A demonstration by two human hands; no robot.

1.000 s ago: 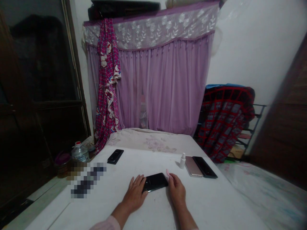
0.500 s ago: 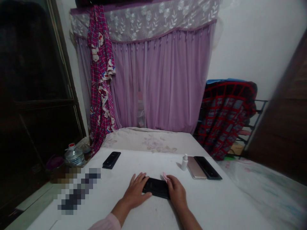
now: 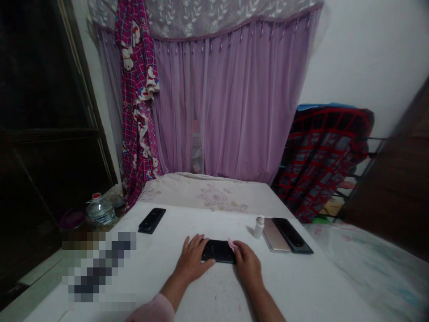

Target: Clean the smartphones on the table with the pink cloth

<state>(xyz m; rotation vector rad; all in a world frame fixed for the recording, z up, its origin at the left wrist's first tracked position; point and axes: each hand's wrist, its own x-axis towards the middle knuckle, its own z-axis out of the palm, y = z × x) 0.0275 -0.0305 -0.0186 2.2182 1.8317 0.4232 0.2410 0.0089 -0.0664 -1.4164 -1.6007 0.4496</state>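
Observation:
A black smartphone (image 3: 219, 251) lies flat in front of me on the white sheet. My left hand (image 3: 193, 258) grips its left end, the thumb at the near edge and the fingers at the far side. At the opposite end, my right hand (image 3: 248, 264) pinches a small pink cloth (image 3: 232, 244) against the phone's right edge. The hand hides part of that cloth. Beyond my right hand stands a small white bottle (image 3: 259, 227) with a cap.
To the right lie a rose-gold phone (image 3: 275, 236) and a dark phone (image 3: 292, 235) side by side. Another black phone (image 3: 152, 220) rests at the left. A blurred-out patch (image 3: 102, 266) covers something near the left edge. A water jug (image 3: 101, 210) stands beyond that edge.
The phone sits slightly higher in the view and looks more level, both hands still on it. The camera view has tilted down a little.

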